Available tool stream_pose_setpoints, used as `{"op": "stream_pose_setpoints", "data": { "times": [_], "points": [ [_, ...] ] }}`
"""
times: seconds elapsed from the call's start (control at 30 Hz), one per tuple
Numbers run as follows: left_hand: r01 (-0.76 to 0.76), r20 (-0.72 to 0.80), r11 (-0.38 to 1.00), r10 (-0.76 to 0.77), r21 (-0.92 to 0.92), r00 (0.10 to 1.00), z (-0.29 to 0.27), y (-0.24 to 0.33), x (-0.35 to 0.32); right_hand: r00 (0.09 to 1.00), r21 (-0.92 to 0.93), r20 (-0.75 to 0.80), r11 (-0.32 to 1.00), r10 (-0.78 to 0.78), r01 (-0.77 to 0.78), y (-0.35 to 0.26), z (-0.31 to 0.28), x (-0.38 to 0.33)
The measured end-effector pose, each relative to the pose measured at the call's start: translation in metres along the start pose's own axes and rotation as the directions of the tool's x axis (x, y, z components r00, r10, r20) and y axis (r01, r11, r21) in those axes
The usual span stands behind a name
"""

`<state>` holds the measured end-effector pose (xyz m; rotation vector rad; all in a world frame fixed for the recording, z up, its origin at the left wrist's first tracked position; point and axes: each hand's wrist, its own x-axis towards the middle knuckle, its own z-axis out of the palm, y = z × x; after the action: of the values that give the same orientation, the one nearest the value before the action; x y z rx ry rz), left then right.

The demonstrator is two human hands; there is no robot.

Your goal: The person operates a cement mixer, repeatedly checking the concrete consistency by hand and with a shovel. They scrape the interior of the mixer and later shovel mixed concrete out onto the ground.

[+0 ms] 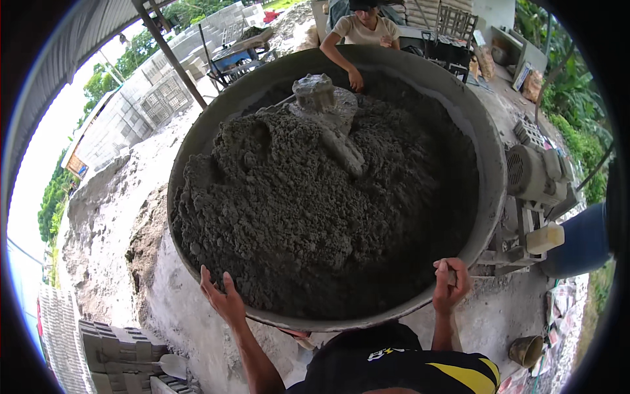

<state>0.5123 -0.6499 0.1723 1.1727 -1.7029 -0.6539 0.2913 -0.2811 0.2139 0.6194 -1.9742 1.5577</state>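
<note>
A big round mixer pan (489, 171) fills the middle of the view, heaped with dark, damp, crumbly mix (308, 217) that rises toward its left side. From the mix stands a grey hub (315, 92) with one caked arm (344, 151) sloping down toward the centre.

The person's left hand (223, 299) lies open, fingers spread, flat against the near rim on the left. The right hand (451, 284) is curled closed over the near rim on the right (whether it also holds something small cannot be told).

At the far rim another person in a pale shirt (364, 29) leans in, one hand (356, 80) on the edge beside the hub. A motor (535, 172) sits just outside the pan on the right. Grey blocks (108, 358) are stacked at lower left, and a small bucket (526, 350) stands at lower right.
</note>
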Motion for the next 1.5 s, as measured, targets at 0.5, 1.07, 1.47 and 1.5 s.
{"op": "stream_pose_setpoints", "data": {
  "times": [0.5,1.07,1.47,1.5],
  "points": [
    [-0.068,0.004,0.996,0.068,0.054,0.998,0.016,0.006,-0.02,0.999,-0.027,0.02,0.999,0.035,-0.034,0.023,-0.018,0.004],
    [-0.054,0.025,0.996,0.052,0.067,0.998,0.024,0.014,-0.027,0.989,-0.078,0.01,0.986,-0.148,0.149,0.041,-0.024,0.014],
    [0.005,0.167,0.988,-0.031,0.154,0.986,0.019,0.01,-0.027,0.992,-0.045,0.048,0.992,-0.118,0.12,0.045,-0.029,0.015],
    [-0.073,0.125,0.978,0.049,0.196,0.991,0.02,0.009,-0.029,0.991,-0.041,0.049,0.991,-0.125,0.127,0.045,-0.029,0.016]
  ]
}}
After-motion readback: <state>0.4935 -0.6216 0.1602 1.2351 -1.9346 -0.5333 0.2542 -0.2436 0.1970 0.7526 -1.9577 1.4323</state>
